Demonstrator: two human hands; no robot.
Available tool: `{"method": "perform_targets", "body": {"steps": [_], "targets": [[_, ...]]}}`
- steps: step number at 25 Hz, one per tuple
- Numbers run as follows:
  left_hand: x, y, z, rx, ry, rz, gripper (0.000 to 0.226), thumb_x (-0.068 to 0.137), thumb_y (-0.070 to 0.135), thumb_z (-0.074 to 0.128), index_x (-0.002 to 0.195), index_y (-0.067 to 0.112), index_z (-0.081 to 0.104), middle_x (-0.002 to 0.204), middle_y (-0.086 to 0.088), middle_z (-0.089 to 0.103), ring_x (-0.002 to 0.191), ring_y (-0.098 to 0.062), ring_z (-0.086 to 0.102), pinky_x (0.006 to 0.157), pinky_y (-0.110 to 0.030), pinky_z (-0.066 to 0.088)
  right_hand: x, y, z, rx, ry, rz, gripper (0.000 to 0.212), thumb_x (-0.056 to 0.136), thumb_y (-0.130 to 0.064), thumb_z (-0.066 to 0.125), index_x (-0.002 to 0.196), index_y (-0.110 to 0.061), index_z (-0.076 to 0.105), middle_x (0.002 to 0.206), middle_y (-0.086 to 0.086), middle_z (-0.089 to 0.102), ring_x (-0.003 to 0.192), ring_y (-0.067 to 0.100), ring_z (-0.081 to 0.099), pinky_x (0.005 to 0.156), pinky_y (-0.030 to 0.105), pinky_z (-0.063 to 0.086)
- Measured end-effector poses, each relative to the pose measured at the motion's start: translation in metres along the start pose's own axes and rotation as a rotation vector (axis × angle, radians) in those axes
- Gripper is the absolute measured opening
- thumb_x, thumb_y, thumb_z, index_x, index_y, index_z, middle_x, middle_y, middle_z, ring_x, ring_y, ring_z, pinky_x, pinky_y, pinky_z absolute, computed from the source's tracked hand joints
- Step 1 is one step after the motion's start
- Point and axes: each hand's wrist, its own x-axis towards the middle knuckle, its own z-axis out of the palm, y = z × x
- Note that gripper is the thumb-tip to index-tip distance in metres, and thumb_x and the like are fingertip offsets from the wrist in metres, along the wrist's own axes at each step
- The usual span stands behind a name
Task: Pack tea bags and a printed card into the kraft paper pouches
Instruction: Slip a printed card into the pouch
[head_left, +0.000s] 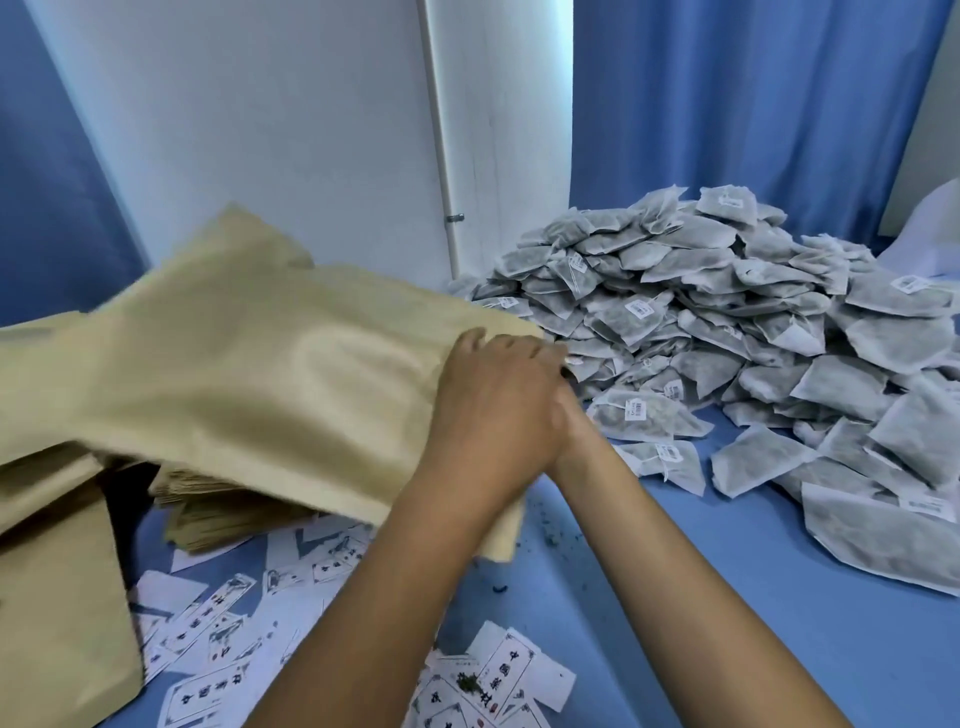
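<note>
Your left hand (493, 400) grips the kraft pouch (270, 364) at its near-right edge; your right hand (563, 395) is tucked behind it, grip impossible to tell. The pouch's long axis stretches leftward from your fingers (519, 345), and the tea bags (727, 332) lie just right of them, nearer your right hand.

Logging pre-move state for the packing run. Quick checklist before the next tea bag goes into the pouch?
1. Kraft pouch held up off the table: ok, left hand grips its near edge.
2. Pouch mouth open: cannot tell, hands cover it.
3. Right hand free to pick: cannot tell, mostly hidden behind the left hand.
4. Tea bags in supply: ok, large pile on the right of the blue table.
5. Printed cards available: ok, scattered below the pouch.
6. Spare pouches on hand: ok, stack under the held pouch.
</note>
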Motion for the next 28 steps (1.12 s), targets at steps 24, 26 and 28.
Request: {"method": "perform_targets", "body": {"steps": [24, 26, 28], "targets": [[-0.127, -0.138, 0.116, -1.631, 0.046, -1.41, 0.042, 0.08, 0.021, 0.073, 0.112, -0.001, 0.057, 0.094, -0.014, 0.067, 0.076, -0.028, 0.062, 0.058, -0.034, 0.053, 0.017, 0.101, -0.048, 0.079, 0.373, 0.089, 0.005, 0.088, -0.003, 0.062, 0.09, 0.0, 0.058, 0.069, 0.007, 0.072, 0.06, 0.014, 0.07, 0.052, 0.022, 0.056], [-0.129, -0.136, 0.117, -1.688, -0.105, -1.36, 0.034, 0.078, 0.01, 0.073, 0.107, -0.002, 0.06, 0.092, -0.016, 0.07, 0.077, -0.029, 0.065, 0.059, -0.032, 0.054, 0.016, 0.098, -0.053, 0.037, 0.41, 0.1, 0.005, 0.09, -0.005, 0.062, 0.088, -0.002, 0.059, 0.071, 0.008, 0.07, 0.057, 0.014, 0.068, 0.052, 0.023, 0.056], [-0.128, -0.133, 0.12, -1.583, -0.068, -1.361, 0.031, 0.08, 0.0, 0.07, 0.109, -0.005, 0.06, 0.095, -0.017, 0.07, 0.08, -0.03, 0.065, 0.063, -0.034, 0.052, 0.017, 0.094, -0.062, -0.14, 0.458, 0.101, 0.012, 0.09, -0.009, 0.061, 0.079, -0.004, 0.06, 0.066, 0.007, 0.065, 0.05, 0.012, 0.063, 0.05, 0.024, 0.055]]}}
